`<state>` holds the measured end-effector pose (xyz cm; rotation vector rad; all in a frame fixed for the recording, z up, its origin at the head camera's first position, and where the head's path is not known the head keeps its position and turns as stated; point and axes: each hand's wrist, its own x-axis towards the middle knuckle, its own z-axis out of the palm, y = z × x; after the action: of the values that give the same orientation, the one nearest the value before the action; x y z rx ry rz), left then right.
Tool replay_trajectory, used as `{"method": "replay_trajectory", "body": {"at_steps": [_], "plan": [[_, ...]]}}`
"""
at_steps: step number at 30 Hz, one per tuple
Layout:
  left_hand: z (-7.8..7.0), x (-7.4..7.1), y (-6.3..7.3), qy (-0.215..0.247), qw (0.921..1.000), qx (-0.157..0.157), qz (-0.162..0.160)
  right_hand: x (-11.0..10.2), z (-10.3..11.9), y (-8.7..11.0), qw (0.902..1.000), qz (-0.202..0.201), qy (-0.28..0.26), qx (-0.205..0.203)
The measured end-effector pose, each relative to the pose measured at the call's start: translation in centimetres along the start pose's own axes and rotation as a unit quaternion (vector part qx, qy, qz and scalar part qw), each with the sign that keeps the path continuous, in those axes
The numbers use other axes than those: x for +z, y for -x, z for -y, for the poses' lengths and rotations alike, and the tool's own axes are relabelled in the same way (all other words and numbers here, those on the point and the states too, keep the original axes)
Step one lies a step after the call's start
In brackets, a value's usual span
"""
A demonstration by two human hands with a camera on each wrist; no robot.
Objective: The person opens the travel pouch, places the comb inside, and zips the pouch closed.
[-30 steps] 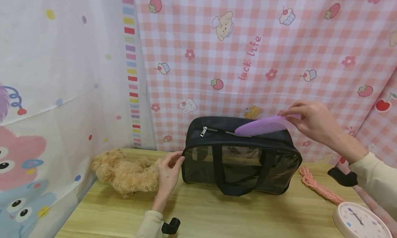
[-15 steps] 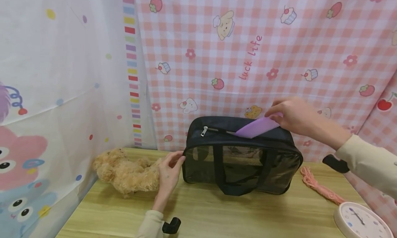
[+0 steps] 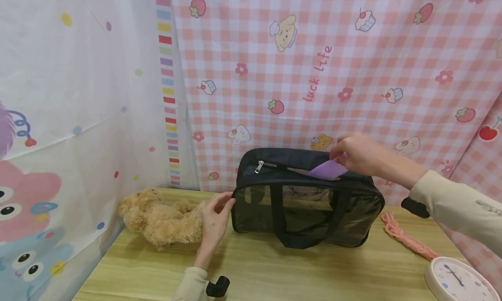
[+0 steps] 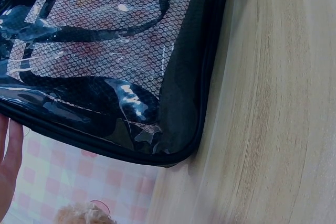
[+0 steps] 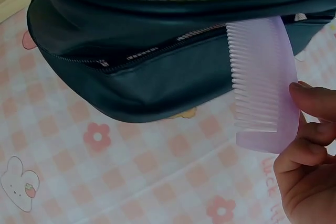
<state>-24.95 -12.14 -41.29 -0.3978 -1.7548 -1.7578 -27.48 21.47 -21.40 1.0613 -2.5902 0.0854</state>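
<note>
A black bag [image 3: 306, 166] with clear front panels and a dangling handle stands on the wooden table. Its top zipper is partly open. My right hand [image 3: 361, 155] pinches a purple comb [image 3: 327, 169] by its back, and the comb's far end is inside the zipper opening. In the right wrist view, the comb's [image 5: 286, 87] teeth and near end remain outside the bag. My left hand [image 3: 215, 214] touches the bag's left edge with its fingertips; straight fingers [image 4: 14, 142] show against that edge in the left wrist view.
A curly tan plush toy [image 3: 161, 218] lies left of the bag, beside my left hand. To the right are a bundle of coral cord [image 3: 408, 238] and a round pale clock [image 3: 459, 279]. A pink checked curtain [image 3: 243, 92] hangs behind the table.
My right hand has moved left and a little down, lowering the comb deeper into the bag's opening. Less of the comb shows in the head view. The left hand stays at the bag's edge.
</note>
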Motion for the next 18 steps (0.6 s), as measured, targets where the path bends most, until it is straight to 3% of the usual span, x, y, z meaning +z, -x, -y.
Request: {"method": "replay_trajectory", "body": {"at_steps": [11, 18], "plan": [[-0.1, 0.0, -0.1, 0.001, 1.0000, 0.005, 0.001, 2.5, -1.0, 1.2, 0.9972, 0.052, -0.045, 0.027], [-0.1, -0.1, -0.1, 0.002, 1.0000, -0.005, 0.004, 3.6, -1.4, 1.9, 0.9971, 0.062, -0.042, 0.016]]}}
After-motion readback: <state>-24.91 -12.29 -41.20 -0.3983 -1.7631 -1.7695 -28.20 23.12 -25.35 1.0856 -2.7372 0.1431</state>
